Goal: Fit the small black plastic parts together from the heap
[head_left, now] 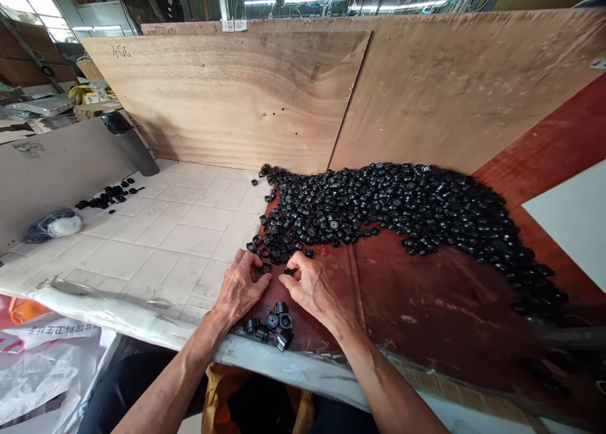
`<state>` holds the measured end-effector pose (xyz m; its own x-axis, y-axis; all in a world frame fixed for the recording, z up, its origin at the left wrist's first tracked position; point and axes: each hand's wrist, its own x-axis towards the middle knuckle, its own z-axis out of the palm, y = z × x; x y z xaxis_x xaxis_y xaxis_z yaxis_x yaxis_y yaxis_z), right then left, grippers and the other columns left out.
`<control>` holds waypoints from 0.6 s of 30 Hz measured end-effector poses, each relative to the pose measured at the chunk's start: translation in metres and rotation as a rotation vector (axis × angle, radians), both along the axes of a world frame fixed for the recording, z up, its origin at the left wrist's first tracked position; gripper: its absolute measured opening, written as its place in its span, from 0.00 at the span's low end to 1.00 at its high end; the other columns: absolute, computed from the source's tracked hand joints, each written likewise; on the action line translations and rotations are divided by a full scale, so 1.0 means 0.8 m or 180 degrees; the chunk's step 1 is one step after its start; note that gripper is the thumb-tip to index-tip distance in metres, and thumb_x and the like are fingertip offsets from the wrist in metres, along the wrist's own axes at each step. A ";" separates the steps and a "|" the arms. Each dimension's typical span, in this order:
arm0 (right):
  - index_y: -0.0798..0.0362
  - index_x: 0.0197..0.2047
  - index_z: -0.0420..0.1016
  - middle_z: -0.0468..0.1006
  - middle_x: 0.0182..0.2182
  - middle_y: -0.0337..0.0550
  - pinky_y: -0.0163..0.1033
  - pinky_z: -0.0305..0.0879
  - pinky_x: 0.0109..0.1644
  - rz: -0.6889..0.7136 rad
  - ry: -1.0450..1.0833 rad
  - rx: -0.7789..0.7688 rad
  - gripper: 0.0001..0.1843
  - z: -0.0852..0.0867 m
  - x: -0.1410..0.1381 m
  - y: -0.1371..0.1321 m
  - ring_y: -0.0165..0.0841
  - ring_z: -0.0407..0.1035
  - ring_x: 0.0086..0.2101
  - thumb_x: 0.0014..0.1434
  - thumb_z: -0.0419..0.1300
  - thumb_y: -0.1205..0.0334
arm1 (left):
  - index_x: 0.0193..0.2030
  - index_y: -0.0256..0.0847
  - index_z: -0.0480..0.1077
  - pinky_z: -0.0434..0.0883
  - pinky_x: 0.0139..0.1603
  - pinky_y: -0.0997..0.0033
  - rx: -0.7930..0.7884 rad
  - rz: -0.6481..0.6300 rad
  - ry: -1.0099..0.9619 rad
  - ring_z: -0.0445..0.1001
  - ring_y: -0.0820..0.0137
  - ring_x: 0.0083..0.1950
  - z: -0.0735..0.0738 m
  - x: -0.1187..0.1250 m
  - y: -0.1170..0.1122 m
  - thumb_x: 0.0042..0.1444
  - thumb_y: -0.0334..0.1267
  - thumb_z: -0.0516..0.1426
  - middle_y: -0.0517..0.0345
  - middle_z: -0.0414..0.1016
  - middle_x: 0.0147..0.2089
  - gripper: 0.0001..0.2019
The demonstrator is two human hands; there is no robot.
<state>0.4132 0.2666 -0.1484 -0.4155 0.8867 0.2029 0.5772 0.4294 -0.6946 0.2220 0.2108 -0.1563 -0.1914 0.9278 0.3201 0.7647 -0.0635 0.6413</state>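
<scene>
My left hand (241,285) has its thumb and fingers closed on a small black plastic ring (266,268). Just to its right, my right hand (307,282) pinches a small black plastic piece (288,271), mostly covered by the fingertips. The two hands are a short gap apart, low over the reddish-brown board. Beyond my fingertips spreads a large heap of round black plastic parts (341,200). Between my forearms, near the table's front edge, lies a small group of black round parts (273,321), some with their ring-shaped ends facing up.
Plywood panels (246,93) wall off the back. On the pale tiled surface (189,225) at left are a dark bottle (130,143), scattered black bits (110,197) and a plastic-wrapped bundle (54,224). Below the front edge hangs an open yellowish bag (218,396).
</scene>
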 end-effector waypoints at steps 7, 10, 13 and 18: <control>0.53 0.43 0.81 0.81 0.41 0.45 0.38 0.69 0.43 0.0599 0.0287 0.0147 0.16 -0.010 0.000 0.003 0.36 0.76 0.37 0.56 0.63 0.79 | 0.46 0.44 0.76 0.75 0.41 0.66 -0.0103 -0.0203 0.0128 0.76 0.68 0.36 -0.006 -0.002 0.000 0.59 0.31 0.63 0.57 0.78 0.45 0.09; 0.51 0.47 0.78 0.82 0.41 0.43 0.38 0.71 0.42 0.0395 0.0707 -0.0009 0.15 -0.007 -0.001 0.002 0.36 0.77 0.38 0.59 0.63 0.76 | 0.48 0.44 0.75 0.77 0.44 0.63 -0.0186 -0.0205 0.0016 0.79 0.66 0.37 -0.005 -0.001 -0.004 0.60 0.33 0.63 0.58 0.80 0.41 0.10; 0.50 0.44 0.78 0.81 0.39 0.40 0.37 0.73 0.40 0.0404 0.1145 -0.0073 0.10 -0.002 -0.005 0.000 0.34 0.76 0.35 0.60 0.65 0.71 | 0.53 0.46 0.72 0.78 0.49 0.62 -0.0222 -0.0371 -0.0251 0.82 0.65 0.43 -0.003 -0.001 -0.008 0.61 0.35 0.62 0.58 0.83 0.46 0.14; 0.51 0.48 0.83 0.81 0.44 0.46 0.40 0.74 0.50 0.0860 0.1110 0.0248 0.13 0.011 -0.006 -0.002 0.36 0.77 0.43 0.64 0.60 0.72 | 0.54 0.45 0.71 0.81 0.47 0.64 -0.0275 -0.0653 -0.1072 0.83 0.66 0.44 0.001 0.000 -0.011 0.61 0.39 0.62 0.57 0.83 0.46 0.15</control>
<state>0.4086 0.2652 -0.1397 -0.5250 0.7323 0.4338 0.1743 0.5913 -0.7874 0.2223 0.2016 -0.1554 -0.0802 0.9784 0.1904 0.4878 -0.1280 0.8635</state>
